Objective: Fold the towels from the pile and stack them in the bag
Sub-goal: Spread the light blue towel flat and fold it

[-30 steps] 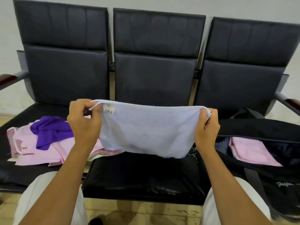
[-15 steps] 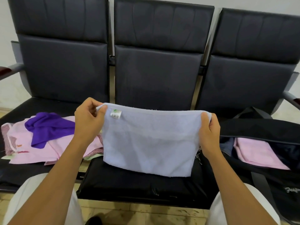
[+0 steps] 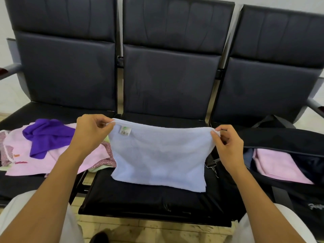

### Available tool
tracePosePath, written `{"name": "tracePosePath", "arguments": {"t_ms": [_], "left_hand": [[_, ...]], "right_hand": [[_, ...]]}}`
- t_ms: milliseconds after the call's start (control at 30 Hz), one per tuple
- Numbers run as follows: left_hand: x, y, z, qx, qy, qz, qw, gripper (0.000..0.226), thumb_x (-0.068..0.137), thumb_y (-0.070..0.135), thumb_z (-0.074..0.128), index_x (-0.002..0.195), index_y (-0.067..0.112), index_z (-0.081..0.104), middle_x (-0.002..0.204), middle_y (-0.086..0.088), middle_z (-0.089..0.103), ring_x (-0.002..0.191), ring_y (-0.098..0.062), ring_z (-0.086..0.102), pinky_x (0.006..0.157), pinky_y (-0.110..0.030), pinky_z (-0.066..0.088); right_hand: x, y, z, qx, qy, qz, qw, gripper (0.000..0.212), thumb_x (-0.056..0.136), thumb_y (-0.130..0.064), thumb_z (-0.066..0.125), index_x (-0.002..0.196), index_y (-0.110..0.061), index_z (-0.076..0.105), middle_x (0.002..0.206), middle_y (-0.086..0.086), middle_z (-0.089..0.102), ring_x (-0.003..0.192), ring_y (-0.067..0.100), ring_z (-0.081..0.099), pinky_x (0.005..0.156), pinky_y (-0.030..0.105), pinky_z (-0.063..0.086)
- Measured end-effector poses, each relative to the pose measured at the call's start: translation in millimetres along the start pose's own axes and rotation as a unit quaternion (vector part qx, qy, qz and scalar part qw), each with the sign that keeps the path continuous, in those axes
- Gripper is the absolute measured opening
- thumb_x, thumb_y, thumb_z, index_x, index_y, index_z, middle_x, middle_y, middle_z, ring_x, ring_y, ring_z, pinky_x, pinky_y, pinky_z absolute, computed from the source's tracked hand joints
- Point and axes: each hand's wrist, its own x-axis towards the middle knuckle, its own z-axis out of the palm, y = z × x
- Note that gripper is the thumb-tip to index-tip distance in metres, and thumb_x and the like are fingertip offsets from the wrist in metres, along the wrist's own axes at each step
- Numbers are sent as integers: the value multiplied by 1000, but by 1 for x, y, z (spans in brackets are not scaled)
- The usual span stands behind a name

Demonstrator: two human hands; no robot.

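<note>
Two hands hold one pale blue towel (image 3: 159, 155) stretched above the middle seat (image 3: 149, 200) of a black bench: the left hand (image 3: 91, 132) pinches its top left corner and the right hand (image 3: 228, 146) pinches its top right corner, fingers curled on the hem, while the lower edge rests on the cushion. A small sewn label (image 3: 125, 131) near the left corner shows a green mark and a barcode, its print too small to read. Left lies the pile (image 3: 43, 151) of pink and purple cloths; right, an open black bag (image 3: 287, 139) with partly visible white script holds a folded pink towel (image 3: 278, 165).
</note>
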Motion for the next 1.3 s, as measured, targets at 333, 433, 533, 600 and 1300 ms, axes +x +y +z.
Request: {"name": "tracePosePath", "arguments": {"t_ms": [333, 433, 533, 600, 1300], "left_hand": [[-4, 8, 6, 32, 14, 24, 999, 17, 83, 13, 73, 98, 4, 75, 92, -11, 73, 79, -21, 66, 78, -30, 52], [-4, 10, 7, 33, 21, 54, 998, 24, 85, 14, 71, 108, 9, 70, 89, -4, 69, 75, -13, 62, 76, -26, 51], [-4, 11, 8, 41, 31, 73, 996, 32, 88, 13, 67, 120, 7, 65, 96, -3, 66, 82, -13, 57, 76, -17, 44], [-5, 11, 10, 57, 27, 87, 994, 22, 90, 15, 64, 109, 5, 69, 100, -9, 68, 84, -13, 56, 71, -12, 40], [-1, 20, 24, -192, 105, -111, 969, 21, 96, 24, 57, 110, 10, 64, 96, 1, 66, 84, -6, 62, 70, -21, 49]], "right_hand": [[-8, 14, -20, -55, 7, 7, 998, 11, 83, -9, 77, 80, -13, 67, 81, -5, 69, 81, 14, 66, 71, 19, 55], [-6, 10, -19, -36, 33, 27, 998, 14, 83, -12, 78, 81, -12, 65, 81, -5, 68, 77, 13, 64, 67, 16, 53], [-3, 4, -16, -7, 50, 24, 998, 21, 86, -12, 75, 102, -14, 62, 88, -7, 66, 78, 5, 62, 68, 12, 51], [-2, 2, -14, -13, 39, 25, 999, 23, 90, -15, 71, 112, -17, 65, 97, -6, 68, 88, 5, 65, 75, 15, 53], [13, -19, -3, 246, 45, 211, 945, 21, 100, -35, 55, 94, -20, 67, 85, -12, 69, 83, 9, 64, 83, 37, 54]]}}
